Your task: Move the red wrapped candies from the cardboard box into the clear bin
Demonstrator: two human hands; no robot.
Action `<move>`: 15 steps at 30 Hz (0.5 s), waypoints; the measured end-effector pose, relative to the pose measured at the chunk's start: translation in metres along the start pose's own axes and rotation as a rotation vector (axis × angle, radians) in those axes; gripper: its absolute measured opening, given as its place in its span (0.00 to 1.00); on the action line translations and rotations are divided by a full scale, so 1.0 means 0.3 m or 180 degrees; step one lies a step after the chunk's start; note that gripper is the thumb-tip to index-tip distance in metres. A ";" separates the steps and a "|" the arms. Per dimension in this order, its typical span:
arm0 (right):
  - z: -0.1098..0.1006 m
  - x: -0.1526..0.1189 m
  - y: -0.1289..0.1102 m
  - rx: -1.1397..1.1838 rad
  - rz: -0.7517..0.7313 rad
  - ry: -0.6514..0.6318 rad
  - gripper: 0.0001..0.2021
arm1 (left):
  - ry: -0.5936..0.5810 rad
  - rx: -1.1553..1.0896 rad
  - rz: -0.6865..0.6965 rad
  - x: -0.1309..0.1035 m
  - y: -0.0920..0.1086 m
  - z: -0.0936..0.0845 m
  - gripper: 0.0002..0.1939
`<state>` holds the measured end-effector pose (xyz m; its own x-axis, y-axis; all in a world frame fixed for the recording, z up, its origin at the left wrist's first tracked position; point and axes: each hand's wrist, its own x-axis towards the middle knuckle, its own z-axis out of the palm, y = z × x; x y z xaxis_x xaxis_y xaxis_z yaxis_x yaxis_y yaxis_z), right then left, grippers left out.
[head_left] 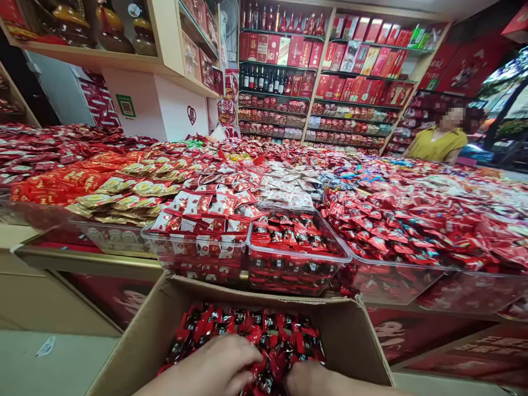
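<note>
**Both hands down in a carton of red-and-black sweets**

Left hand [220, 366]: at 6 o'clock of the view, knuckles up, fingers curled down into the heap of small red-and-black foil-wrapped sweets [256, 330]. The fingertips are buried among the wrappers; it looks closed on a clutch of them, though how many is hidden.

Right hand [309, 378]: just at 3 o'clock of the left hand, partly cut by the bottom edge of the frame. It lies on the same heap, fingers dug in. Whether it grips anything I cannot tell.

The sweets fill an open brown cardboard carton [346, 324], flaps up, directly below the counter edge.

At 12 o'clock of the carton: a clear plastic display bin [297, 264] holding the same red-and-black sweets, about full. Just at 9 o'clock of it, a second clear plastic bin of red-and-white wrapped sweets [202, 220], heaped above its rim. Further toward 9 o'clock, gold-wrapped round pieces [124, 198] piled beside orange-red packs.

At 3 o'clock of the bins, a wide spread of red wrapped sweets [412, 220] runs along the counter.

At 1 o'clock, far side of the counter: a person in a yellow top [439, 144]. Behind, at 12 o'clock, wooden wall shelves of red gift boxes and bottles [322, 55].
</note>
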<state>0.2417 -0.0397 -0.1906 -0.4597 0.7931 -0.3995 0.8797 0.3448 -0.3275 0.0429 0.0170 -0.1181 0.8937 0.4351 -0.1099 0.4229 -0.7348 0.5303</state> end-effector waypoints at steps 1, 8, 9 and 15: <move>-0.027 -0.012 -0.004 0.0042 0.0036 0.0011 0.06 | 0.0029 -0.0129 -0.0096 -0.003 0.008 -0.011 0.16; -0.188 -0.078 -0.042 0.2073 -0.0028 0.0897 0.04 | 0.0067 -0.2189 -0.0604 0.017 0.031 0.042 0.38; -0.199 -0.081 -0.044 0.2523 -0.0044 0.1046 0.03 | 0.0158 -0.2528 -0.0586 0.027 0.038 0.050 0.36; -0.232 -0.104 -0.032 0.3588 0.0137 0.1056 0.12 | 0.0596 -0.3438 -0.0881 0.062 0.058 0.052 0.18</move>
<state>0.2561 -0.0327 -0.1154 -0.2316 0.9426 -0.2406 0.2120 -0.1925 -0.9581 0.0692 0.0044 -0.1241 0.7145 0.6508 -0.2568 0.1705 0.1940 0.9661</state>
